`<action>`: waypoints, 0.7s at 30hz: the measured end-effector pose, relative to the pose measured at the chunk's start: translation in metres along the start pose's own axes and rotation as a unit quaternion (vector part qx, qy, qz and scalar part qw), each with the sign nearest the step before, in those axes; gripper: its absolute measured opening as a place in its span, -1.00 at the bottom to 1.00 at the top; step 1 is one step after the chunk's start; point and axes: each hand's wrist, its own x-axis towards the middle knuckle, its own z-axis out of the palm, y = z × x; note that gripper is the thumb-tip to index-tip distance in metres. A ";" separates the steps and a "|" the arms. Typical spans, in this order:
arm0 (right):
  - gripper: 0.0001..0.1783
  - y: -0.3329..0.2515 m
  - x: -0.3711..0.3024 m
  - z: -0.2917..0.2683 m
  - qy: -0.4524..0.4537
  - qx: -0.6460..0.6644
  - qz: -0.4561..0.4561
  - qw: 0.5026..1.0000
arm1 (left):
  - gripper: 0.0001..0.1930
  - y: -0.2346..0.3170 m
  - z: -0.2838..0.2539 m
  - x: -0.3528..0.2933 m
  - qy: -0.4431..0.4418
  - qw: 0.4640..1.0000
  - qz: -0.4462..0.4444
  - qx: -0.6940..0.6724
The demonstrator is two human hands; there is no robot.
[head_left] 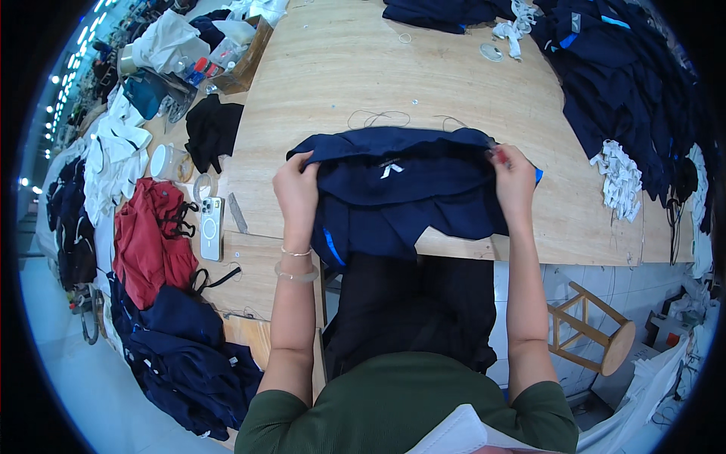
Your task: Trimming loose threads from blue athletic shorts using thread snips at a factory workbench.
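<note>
A navy blue garment is stretched between my hands over the table's near edge. Inside its wide opening, which looks like a waistband, a small white label shows at the middle. Bright blue trim appears on its left and right sides. My left hand pinches the opening's left end, thumb on the cloth. At the opposite end, my right hand is closed on the edge; a small red spot at its fingertips is too blurred to make out. The garment's lower part hangs toward my lap.
Loose thread lies beyond the garment on the wooden table. To the left are a white phone, red cloth and a small scissors-like blade. Navy garments and white strips lie right. A wooden stool stands below.
</note>
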 end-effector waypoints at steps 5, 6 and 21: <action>-0.87 0.008 0.009 -0.042 -0.031 0.491 0.297 0.819 | -0.73 -0.019 -0.039 -0.004 -0.215 0.759 -0.217 -0.574; -0.87 0.014 0.010 -0.049 -0.028 0.491 0.295 0.819 | -0.73 -0.016 -0.047 -0.010 -0.229 0.725 -0.229 -0.608; -0.85 -0.007 -0.011 -0.127 -0.022 0.652 0.175 0.737 | -0.85 0.016 -0.102 -0.028 -0.049 0.721 -0.183 -0.666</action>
